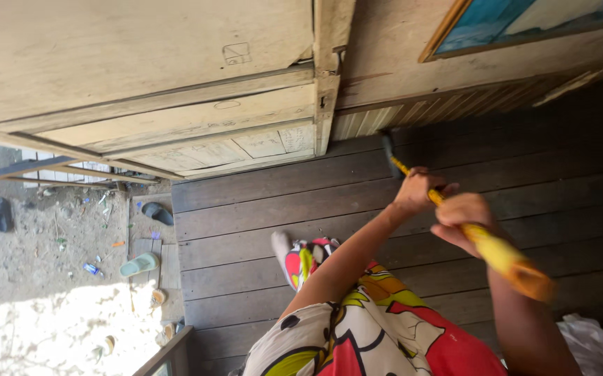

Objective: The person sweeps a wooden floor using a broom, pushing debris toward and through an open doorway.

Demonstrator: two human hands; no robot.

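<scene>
A hammer [500, 254] with a dark head [387, 147] and a yellow handle ending in orange runs diagonally across the right half of the view. My left hand [415, 191] grips the handle close to the head. My right hand [463, 214] grips it just behind, nearer the orange end. The hammer head hovers over the dark wooden plank floor [259, 209], close to the foot of the pale wooden wall [385, 122]. Below my arms I see my patterned red, yellow and white garment [378, 327] and one foot [280, 244].
A pale wooden door [176, 118] and its frame post [326, 90] fill the upper left. A framed blue picture [524, 21] sits at top right. Sandals [156, 212] [139, 264] [0, 212] lie on the step and sandy ground. White plastic [597, 345] lies at bottom right.
</scene>
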